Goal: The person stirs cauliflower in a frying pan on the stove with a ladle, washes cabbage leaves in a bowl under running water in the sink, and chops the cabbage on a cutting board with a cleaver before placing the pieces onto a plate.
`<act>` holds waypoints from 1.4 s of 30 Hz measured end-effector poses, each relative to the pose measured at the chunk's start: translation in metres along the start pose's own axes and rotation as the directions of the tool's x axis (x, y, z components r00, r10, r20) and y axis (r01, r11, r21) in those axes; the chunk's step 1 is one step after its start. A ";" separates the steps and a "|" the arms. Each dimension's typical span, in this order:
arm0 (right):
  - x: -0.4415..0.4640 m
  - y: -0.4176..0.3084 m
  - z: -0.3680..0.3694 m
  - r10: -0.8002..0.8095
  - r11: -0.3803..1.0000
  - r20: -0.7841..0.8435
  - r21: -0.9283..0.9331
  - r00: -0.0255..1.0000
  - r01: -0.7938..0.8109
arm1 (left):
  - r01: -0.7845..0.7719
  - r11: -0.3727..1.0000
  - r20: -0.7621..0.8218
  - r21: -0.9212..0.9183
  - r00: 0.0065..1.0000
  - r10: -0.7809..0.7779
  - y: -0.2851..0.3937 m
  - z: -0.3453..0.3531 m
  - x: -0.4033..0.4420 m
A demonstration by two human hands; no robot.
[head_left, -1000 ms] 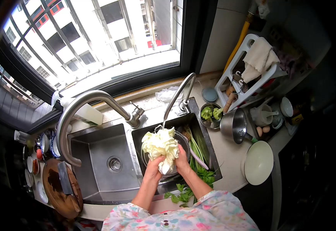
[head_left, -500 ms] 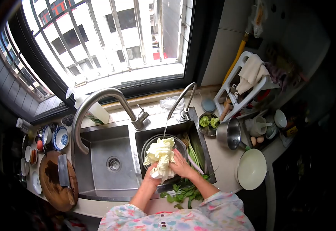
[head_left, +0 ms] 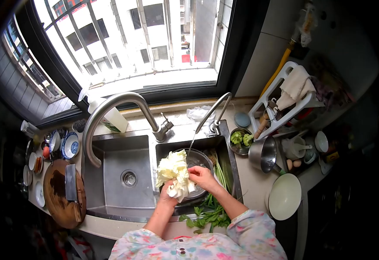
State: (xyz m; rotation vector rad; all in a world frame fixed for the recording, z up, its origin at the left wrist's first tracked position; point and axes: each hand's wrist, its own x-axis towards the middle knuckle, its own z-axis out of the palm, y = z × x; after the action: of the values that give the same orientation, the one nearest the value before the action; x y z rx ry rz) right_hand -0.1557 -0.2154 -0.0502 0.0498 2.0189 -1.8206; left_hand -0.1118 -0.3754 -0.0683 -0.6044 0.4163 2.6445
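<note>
A bunch of pale yellow-white cabbage leaves (head_left: 173, 168) is held up over the right sink basin. My left hand (head_left: 168, 195) grips it from below, fingers partly hidden behind the leaves. At its right edge my right hand (head_left: 203, 178) is closed, thumb and fingertips pinched against a leaf. Behind and below sits a round bowl (head_left: 208, 163) of water, partly covered by the cabbage and my hand. A thin stream runs down from the slim curved faucet (head_left: 211, 113). Green onion stalks (head_left: 221, 173) lie to the right of the bowl.
Leafy greens (head_left: 209, 216) lie over the sink's front edge. Left of it are the large faucet (head_left: 126, 97), left basin (head_left: 111, 182) and a cleaver (head_left: 71, 184) on a round chopping board (head_left: 55, 203). A broccoli bowl (head_left: 240, 148), saucepan (head_left: 263, 154) and cream bowl (head_left: 285, 197) stand right.
The cabbage has shifted left, off the bowl, showing more of the water. My right hand has gone from lying flat along the leaves to pinching their right edge. The view has swung slightly.
</note>
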 end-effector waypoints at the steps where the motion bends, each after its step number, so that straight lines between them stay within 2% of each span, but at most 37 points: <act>1: 0.001 0.007 0.006 -0.166 0.981 -0.110 -0.120 0.980 0.153 | 0.004 1.000 -0.025 0.018 1.000 -0.004 -0.001 0.000 0.001; 3: -0.004 0.005 0.007 -0.205 0.938 -0.148 -0.314 0.967 0.150 | 0.012 0.999 -0.075 0.051 0.997 -0.008 -0.005 0.003 0.000; 4: -0.012 -0.007 0.010 -0.201 0.963 -0.184 -0.219 0.962 0.159 | 0.002 0.999 -0.085 0.051 0.996 0.002 -0.006 0.005 0.000; 7: -0.012 0.012 0.011 -0.424 0.872 -0.265 -0.379 0.866 0.311 | 0.024 0.996 -0.077 0.090 0.997 -0.017 -0.011 0.000 0.007; 8: -0.009 0.016 0.009 -0.555 0.787 -0.277 -0.479 0.784 0.388 | 0.014 0.997 -0.081 0.072 0.997 -0.008 -0.013 -0.001 0.010; 11: -0.005 0.002 -0.012 -0.211 0.965 -0.096 -0.182 0.973 0.191 | 0.004 0.999 -0.074 0.054 0.997 0.000 -0.018 -0.006 0.014; 13: 0.007 -0.013 -0.030 -0.210 0.977 -0.155 -0.060 0.965 0.203 | 0.012 0.996 -0.038 0.085 0.999 -0.009 -0.016 -0.005 0.018; 14: 0.017 -0.022 -0.042 -0.304 0.941 -0.275 -0.237 0.912 0.242 | 0.009 0.996 -0.100 0.085 0.995 -0.001 -0.017 -0.009 0.019; 15: 0.033 -0.028 -0.057 -0.524 0.804 -0.341 -0.499 0.780 0.323 | -0.007 0.996 -0.119 0.089 0.993 0.017 -0.017 -0.010 0.015; 16: 0.050 -0.031 -0.070 -0.702 0.638 -0.332 -0.687 0.630 0.348 | -0.020 0.995 -0.136 0.096 0.990 0.033 -0.016 -0.009 0.012; 18: 0.073 -0.034 -0.086 -0.720 0.414 -0.249 -0.903 0.647 0.113 | -0.046 0.991 -0.183 0.128 0.981 0.069 -0.015 -0.005 0.007; 20: 0.095 -0.025 -0.098 -0.673 0.231 -0.147 -0.973 0.725 0.018 | -0.009 0.988 -0.208 0.155 0.977 0.041 -0.015 -0.008 0.005; 21: 0.102 -0.022 -0.100 -0.639 0.129 -0.096 -0.991 0.763 -0.017 | 0.004 0.986 -0.223 0.165 0.974 0.033 -0.015 -0.008 0.004; 22: 0.108 -0.018 -0.100 -0.684 0.051 -0.050 -0.998 0.727 -0.021 | -0.004 0.985 -0.217 0.173 0.975 0.042 -0.016 -0.004 0.002; 23: 0.111 -0.014 -0.100 -0.674 0.012 -0.019 -1.000 0.739 -0.014 | 0.046 0.985 -0.248 0.164 0.969 -0.004 -0.015 -0.005 0.002; 25: 0.113 -0.011 -0.100 -0.650 -0.071 0.048 -0.997 0.758 0.003 | 0.073 0.986 -0.194 0.153 0.980 -0.042 -0.016 -0.003 0.001; 26: 0.115 -0.009 -0.102 -0.681 -0.105 0.072 -0.994 0.728 0.000 | 0.099 0.987 -0.212 0.130 0.975 -0.070 -0.018 -0.002 0.000; 27: 0.121 -0.004 -0.104 -0.699 -0.047 0.011 -0.998 0.715 -0.030 | 0.117 0.987 -0.231 0.108 0.969 -0.090 -0.019 0.000 -0.002; 29: 0.117 -0.015 -0.109 -0.664 0.279 -0.172 -0.960 0.728 0.028 | 0.123 0.990 -0.271 0.069 0.957 -0.100 -0.026 -0.007 0.000; 30: 0.115 -0.021 -0.106 -0.584 0.408 -0.302 -0.911 0.754 -0.049 | 0.172 0.985 -0.318 0.033 0.936 -0.153 -0.026 -0.001 -0.003; 31: 0.121 -0.012 -0.110 -0.544 0.515 -0.373 -0.856 0.752 -0.052 | 0.165 0.986 -0.243 0.021 0.958 -0.155 -0.033 -0.018 0.003; 32: 0.114 -0.023 -0.106 -0.489 0.585 -0.422 -0.808 0.763 -0.071 | 0.163 0.986 -0.309 0.033 0.940 -0.145 -0.034 -0.009 -0.002; 33: 0.115 -0.020 -0.107 -0.468 0.652 -0.450 -0.756 0.761 -0.047 | 0.161 0.987 -0.288 0.025 0.946 -0.148 -0.036 -0.002 -0.007; 35: 0.110 -0.029 -0.104 -0.413 0.664 -0.471 -0.742 0.780 -0.096 | 0.199 0.979 -0.277 0.046 0.944 -0.179 -0.038 -0.004 -0.009; 37: 0.110 -0.016 -0.114 -0.426 0.706 -0.422 -0.708 0.800 0.003 | 0.197 0.977 -0.207 0.083 0.962 -0.176 -0.033 0.021 -0.023; 39: 0.094 -0.010 -0.102 -0.781 0.442 -0.313 -0.889 0.540 0.124 | 0.147 0.983 -0.182 0.109 0.975 -0.126 -0.034 0.025 -0.027; 40: 0.078 -0.011 -0.093 -0.693 0.577 -0.378 -0.801 0.614 0.157 | 0.120 0.984 -0.161 0.132 0.982 -0.098 -0.033 0.027 -0.026; 41: 0.057 -0.019 -0.079 -0.591 0.697 -0.420 -0.696 0.689 0.175 | 0.014 0.991 -0.120 0.135 0.993 0.002 -0.037 0.019 -0.020; 42: 0.021 -0.041 -0.054 -0.279 0.905 -0.439 -0.418 0.854 0.081 | -0.007 0.989 -0.099 0.150 0.995 0.022 -0.039 0.017 -0.015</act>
State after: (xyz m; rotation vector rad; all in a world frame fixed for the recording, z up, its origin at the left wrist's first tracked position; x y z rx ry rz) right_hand -0.2019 -0.1749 -0.0157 0.2327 2.8056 -1.5852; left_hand -0.0883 -0.3392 -0.0540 -0.6902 0.6442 2.5748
